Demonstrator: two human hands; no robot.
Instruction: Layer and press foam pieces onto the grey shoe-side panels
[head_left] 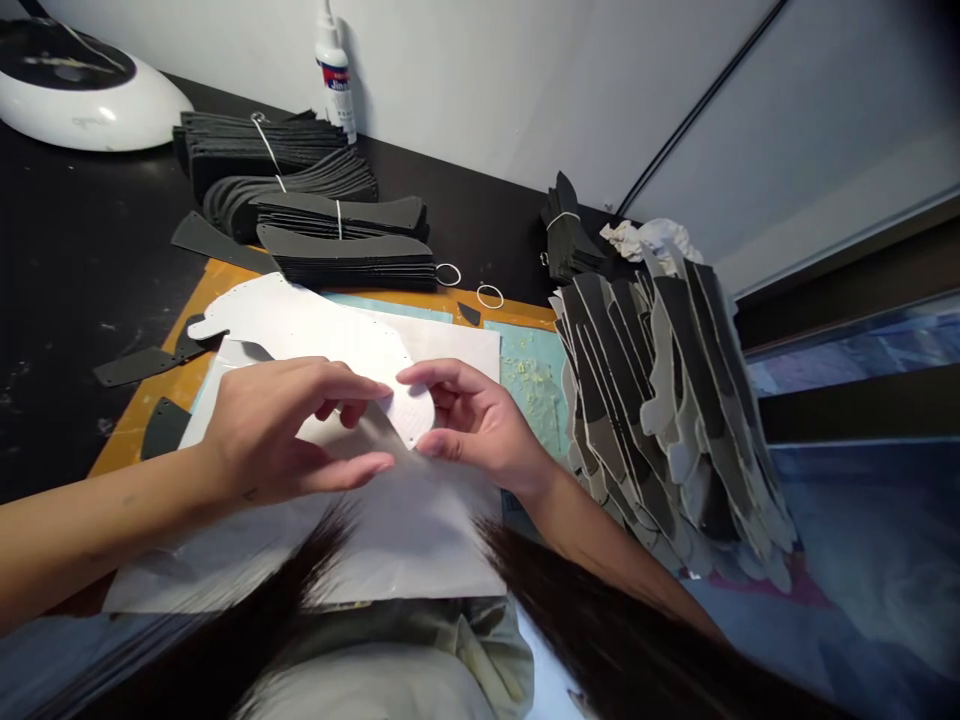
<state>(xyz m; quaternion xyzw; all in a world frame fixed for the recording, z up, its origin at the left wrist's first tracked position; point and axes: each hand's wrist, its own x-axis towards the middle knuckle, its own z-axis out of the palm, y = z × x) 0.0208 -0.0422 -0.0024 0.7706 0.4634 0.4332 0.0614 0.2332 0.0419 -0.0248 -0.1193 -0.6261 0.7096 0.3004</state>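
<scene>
1. Right hand [480,422]: grip part-closed around the white piece [307,322] at its rounded end
2. Left hand [274,420]: grip loosely open, fingertip touching the piece
3. Piece is over the paper [427,540]; uneven pressure could crease it

The right hand [476,418] pinches the rounded end of a white piece [300,318] between thumb and fingers, while the left hand [289,425] touches it with a fingertip, thumb held apart. Beneath lies a white sheet [427,550] on the counter [52,260]. Beyond sit dark stacks [345,250] (some tied with white bands), with a bottle [337,90] upright behind them. To the right, grey pieces [637,400] stand packed together, near a crumpled tissue [664,240] and a small dark bundle [566,240].
</scene>
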